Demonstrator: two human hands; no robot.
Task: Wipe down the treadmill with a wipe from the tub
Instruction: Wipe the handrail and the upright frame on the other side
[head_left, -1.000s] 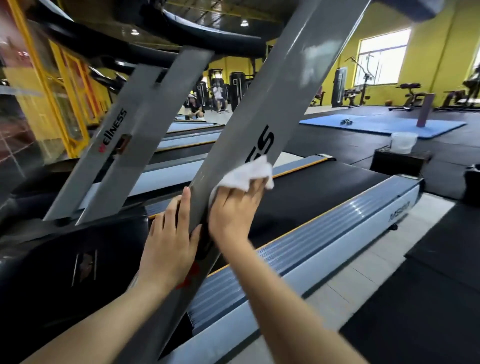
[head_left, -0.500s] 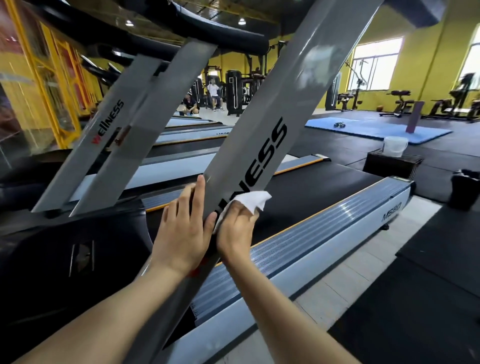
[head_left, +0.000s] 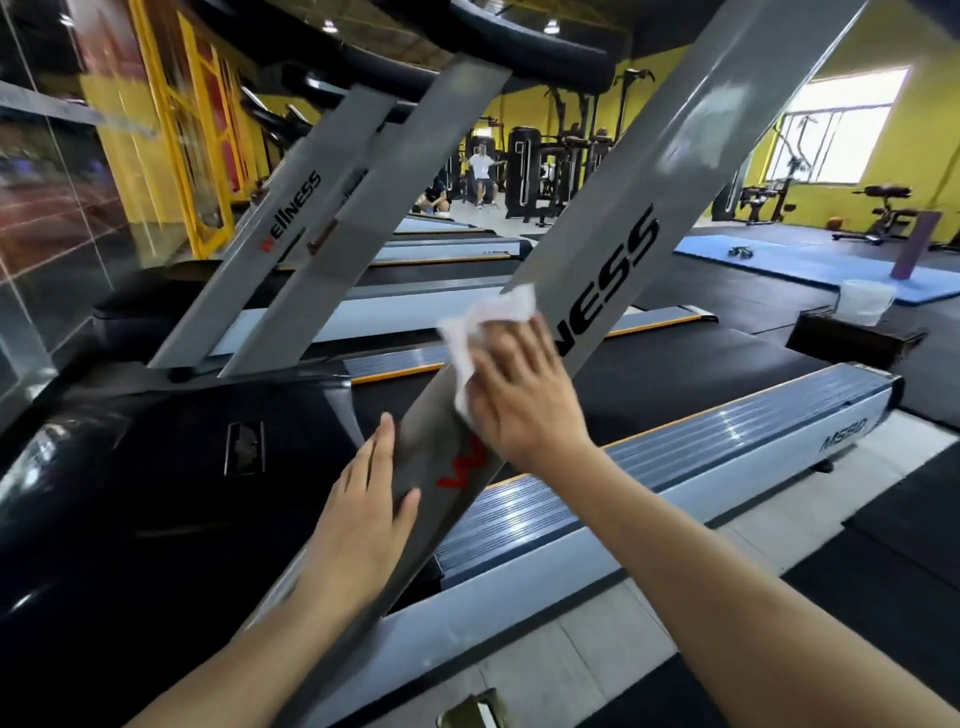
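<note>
my right hand (head_left: 524, 395) presses the white wipe (head_left: 488, 332) flat on the treadmill's grey post (head_left: 675, 171), fingers spread. my left hand (head_left: 363, 512) rests open on the post lower down. the wipe looks soft and floppy, so i think a flat palm holds it best.

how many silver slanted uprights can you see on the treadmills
3. One upright under the right hand and wipe, braced by the left hand; two uprights side by side behind. Others may be hidden.
</note>
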